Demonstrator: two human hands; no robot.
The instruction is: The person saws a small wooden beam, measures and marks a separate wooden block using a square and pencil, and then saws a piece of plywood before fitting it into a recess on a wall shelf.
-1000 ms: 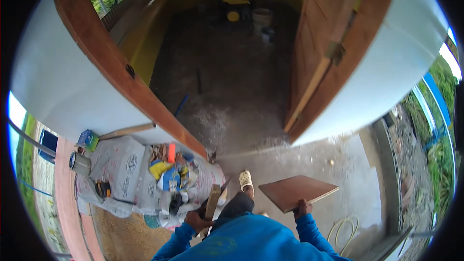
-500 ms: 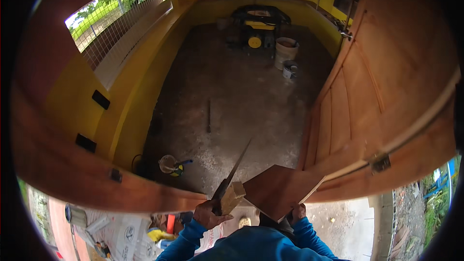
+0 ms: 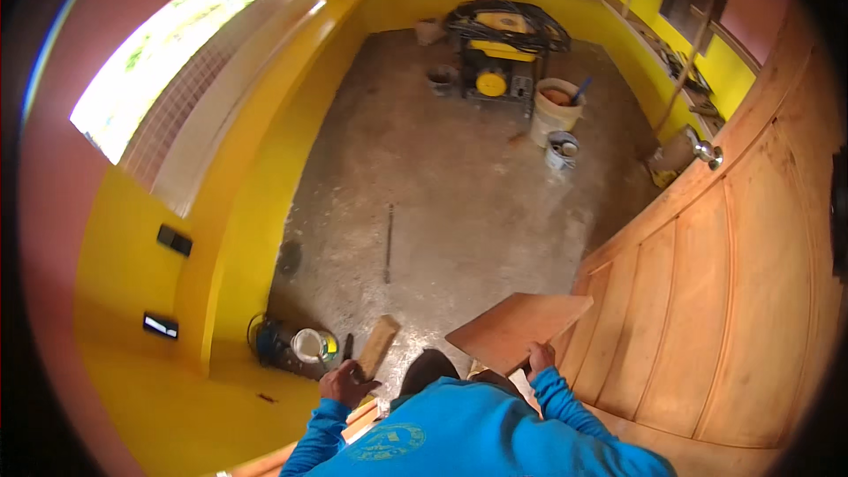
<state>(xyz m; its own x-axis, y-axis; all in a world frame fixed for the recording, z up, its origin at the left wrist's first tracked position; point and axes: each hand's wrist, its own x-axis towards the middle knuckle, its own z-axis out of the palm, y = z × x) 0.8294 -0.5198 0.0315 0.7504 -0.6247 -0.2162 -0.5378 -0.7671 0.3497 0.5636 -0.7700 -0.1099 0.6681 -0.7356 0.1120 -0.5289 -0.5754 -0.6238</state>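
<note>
My left hand (image 3: pixel 347 384) is closed around a short light-brown wooden block (image 3: pixel 380 343), which stands out ahead of the fingers. A narrow dark tool (image 3: pixel 349 346) juts up beside the block from the same hand, its full length not showing. My right hand (image 3: pixel 540 358) grips a flat reddish-brown board (image 3: pixel 517 329) by its near edge. The board is tilted and reaches forward over the floor; the thumb lies near its edge and the other fingers are mostly hidden.
An open wooden door (image 3: pixel 671 300) with a round knob stands to the right. A small bucket (image 3: pixel 307 346) sits by the yellow wall (image 3: pixel 238 283) at left. Farther off are a yellow-black machine (image 3: pixel 499 44) with coiled cable, a large bucket (image 3: pixel 543 128) and a paint can (image 3: pixel 561 152). A thin rod (image 3: pixel 389 243) lies on the floor.
I have moved forward through the doorway into the room, and the view is brighter. Both hands keep their holds; the long blade seen beside the block now shows only as a short dark piece.
</note>
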